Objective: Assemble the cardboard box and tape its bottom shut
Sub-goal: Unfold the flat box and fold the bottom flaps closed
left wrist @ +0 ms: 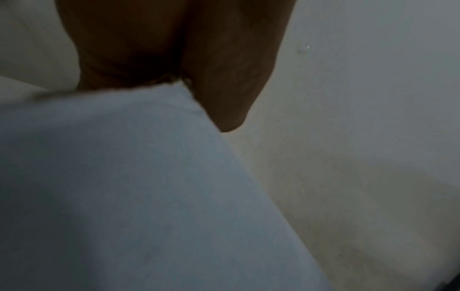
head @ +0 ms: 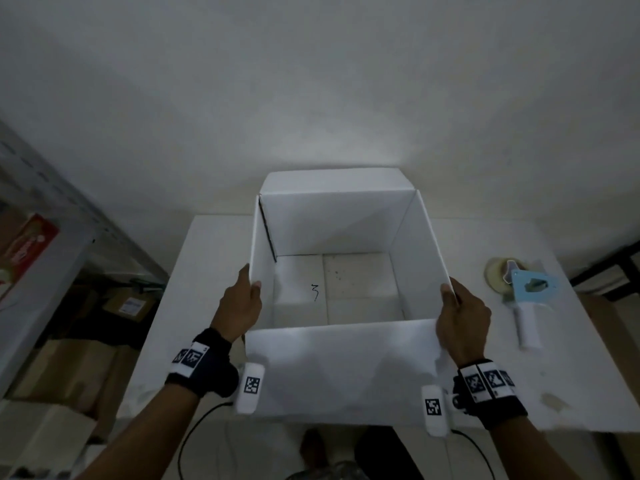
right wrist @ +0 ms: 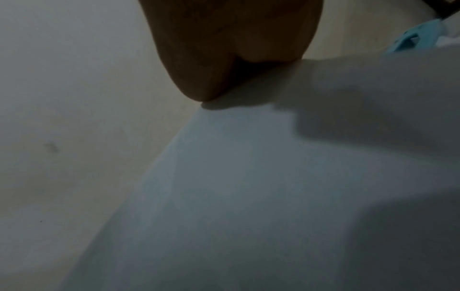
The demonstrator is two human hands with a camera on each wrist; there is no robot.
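You hold the white box [head: 341, 362] open above the table [head: 194, 271]: your left hand [head: 239, 303] pinches its left wall, your right hand [head: 462, 323] its right; tape dispenser [head: 526, 299] lies right

Left hand [head: 242, 304], right hand [head: 462, 322] clasping

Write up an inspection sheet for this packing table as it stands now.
Surface: white table, some smudges.
Job's things: white cardboard box opened up, open on top; tape dispenser lying to its right.
Clutter: nothing seen.
Grippers: left hand grips the box's left wall edge; right hand grips the right wall edge.
Cables: black cable hanging below each wrist.
Surroundings: metal shelving and cartons at left, white wall behind.
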